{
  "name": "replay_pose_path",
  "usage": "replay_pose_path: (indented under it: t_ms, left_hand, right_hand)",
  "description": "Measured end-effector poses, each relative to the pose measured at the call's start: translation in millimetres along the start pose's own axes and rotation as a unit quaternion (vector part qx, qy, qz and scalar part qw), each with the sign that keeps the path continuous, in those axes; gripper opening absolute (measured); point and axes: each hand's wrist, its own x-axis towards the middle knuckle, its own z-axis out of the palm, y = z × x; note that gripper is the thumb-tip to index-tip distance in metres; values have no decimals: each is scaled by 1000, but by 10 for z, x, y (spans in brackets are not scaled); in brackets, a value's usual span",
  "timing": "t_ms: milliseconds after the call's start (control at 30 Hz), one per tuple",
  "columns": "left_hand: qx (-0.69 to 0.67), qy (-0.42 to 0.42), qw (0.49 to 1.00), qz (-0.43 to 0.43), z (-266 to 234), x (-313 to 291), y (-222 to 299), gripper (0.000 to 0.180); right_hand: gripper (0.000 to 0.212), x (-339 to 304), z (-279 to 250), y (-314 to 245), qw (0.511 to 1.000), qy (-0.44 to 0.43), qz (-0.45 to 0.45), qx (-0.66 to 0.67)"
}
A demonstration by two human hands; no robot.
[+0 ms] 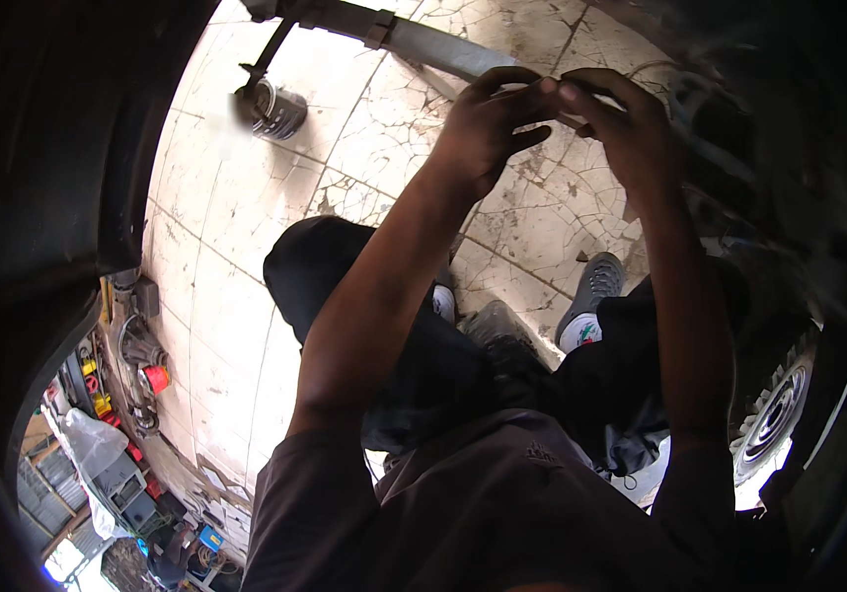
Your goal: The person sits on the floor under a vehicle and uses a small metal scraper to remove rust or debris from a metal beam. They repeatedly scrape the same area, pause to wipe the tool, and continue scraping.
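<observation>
Both arms reach up and forward, and the hands nearly meet at the top middle of the view. My left hand has bent fingers, their tips coming together close to the other hand, with one lower finger standing apart. Opposite it, my right hand curls its fingers inward, fingertips beside those of the left. Anything small between the fingertips is too dark to make out. Behind the hands runs a grey metal beam, slanting down from the upper left.
A dark metal can stands on the cracked tile floor. Dark vehicle parts border the view, with a toothed wheel at the right. Axle-like metal parts and a grey case lie at the left. My shoe is below the hands.
</observation>
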Motion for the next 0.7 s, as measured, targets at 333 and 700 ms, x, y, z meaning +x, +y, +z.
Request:
replay_pose_path:
  t_ms: [333,700]
  left_hand:
    - [163,-53,978,123,-160,75,-90,46]
    - [234,-103,953,163,-14,-14,31,36]
  right_hand:
    - [24,-28,-154,221,996,-55,-33,54]
    - [32,-194,-277,215,977,-99,108,153]
